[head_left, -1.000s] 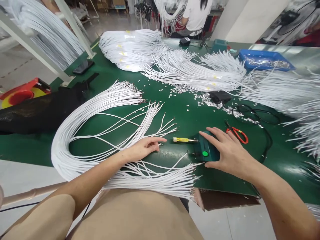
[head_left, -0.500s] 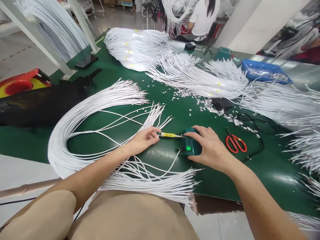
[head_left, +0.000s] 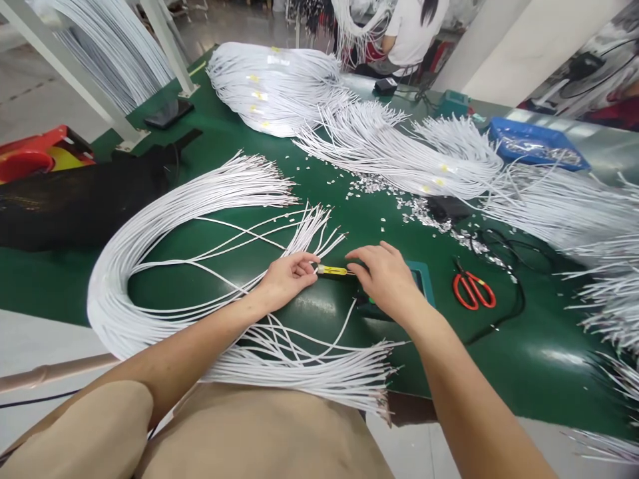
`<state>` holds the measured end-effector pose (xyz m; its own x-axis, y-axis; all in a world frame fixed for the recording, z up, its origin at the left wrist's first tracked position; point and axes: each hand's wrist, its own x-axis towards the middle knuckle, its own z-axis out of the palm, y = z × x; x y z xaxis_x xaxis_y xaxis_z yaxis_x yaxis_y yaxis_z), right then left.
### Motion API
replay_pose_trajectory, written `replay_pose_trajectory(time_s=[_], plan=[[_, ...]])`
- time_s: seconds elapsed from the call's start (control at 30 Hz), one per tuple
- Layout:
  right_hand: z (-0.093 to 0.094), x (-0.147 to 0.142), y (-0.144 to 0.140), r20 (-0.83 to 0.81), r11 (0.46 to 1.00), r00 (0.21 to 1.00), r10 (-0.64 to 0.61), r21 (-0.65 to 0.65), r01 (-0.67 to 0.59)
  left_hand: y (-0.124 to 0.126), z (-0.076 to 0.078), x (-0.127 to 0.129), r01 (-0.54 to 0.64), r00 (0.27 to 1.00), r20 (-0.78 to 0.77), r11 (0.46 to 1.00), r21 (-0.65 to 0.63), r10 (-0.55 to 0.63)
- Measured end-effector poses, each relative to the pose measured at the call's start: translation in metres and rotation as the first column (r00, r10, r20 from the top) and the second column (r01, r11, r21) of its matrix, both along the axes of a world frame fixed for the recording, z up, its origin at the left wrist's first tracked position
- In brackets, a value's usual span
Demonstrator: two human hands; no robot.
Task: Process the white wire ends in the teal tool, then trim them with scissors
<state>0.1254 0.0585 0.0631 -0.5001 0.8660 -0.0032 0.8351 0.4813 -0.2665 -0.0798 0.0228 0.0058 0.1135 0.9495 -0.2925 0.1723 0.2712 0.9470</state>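
Note:
On the green table (head_left: 524, 359) my left hand (head_left: 287, 279) pinches the end of a thin white wire against the tip of a yellow-handled probe (head_left: 333, 270). My right hand (head_left: 387, 279) lies over a small teal box (head_left: 423, 279) and covers its green button, fingertips on the probe's rear end. A large looped bundle of white wires (head_left: 150, 246) curves round to the left of my left hand. A second spread of wire ends (head_left: 324, 362) lies at the near table edge below both hands.
Red-handled scissors (head_left: 472, 291) lie right of the teal box beside a black cable (head_left: 514, 293). Metal scraps (head_left: 424, 209) are scattered behind. More wire bundles (head_left: 379, 143), a blue tray (head_left: 536, 146) and a person in white (head_left: 412, 33) are at the far side.
My right hand slid left with the teal box until it covered the box and reached the probe. My left hand closed on a wire end and met the probe tip.

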Motion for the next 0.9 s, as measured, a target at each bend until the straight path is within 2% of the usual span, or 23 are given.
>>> replay_pose_trajectory(time_s=[0.13,0.27,0.53,0.9], plan=[[-0.011,-0.013,0.005,0.104,0.997,0.994,0.018,-0.079,-0.01,0.003,0.001,-0.001,-0.006,0.996,-0.089,1.0,0.014,0.007],[-0.01,-0.01,0.002,0.083,0.993,0.996,0.039,-0.116,-0.029,0.003,0.002,-0.003,0.008,0.986,-0.166,0.999,0.048,0.001],[-0.021,-0.006,-0.004,-0.031,0.996,0.996,0.083,0.011,-0.083,0.0,0.001,-0.001,0.002,0.96,-0.28,0.996,0.086,0.022],[-0.024,-0.006,-0.006,0.007,0.996,0.998,0.069,0.049,-0.069,-0.003,0.004,0.002,0.046,0.934,-0.358,0.988,0.145,0.009]])
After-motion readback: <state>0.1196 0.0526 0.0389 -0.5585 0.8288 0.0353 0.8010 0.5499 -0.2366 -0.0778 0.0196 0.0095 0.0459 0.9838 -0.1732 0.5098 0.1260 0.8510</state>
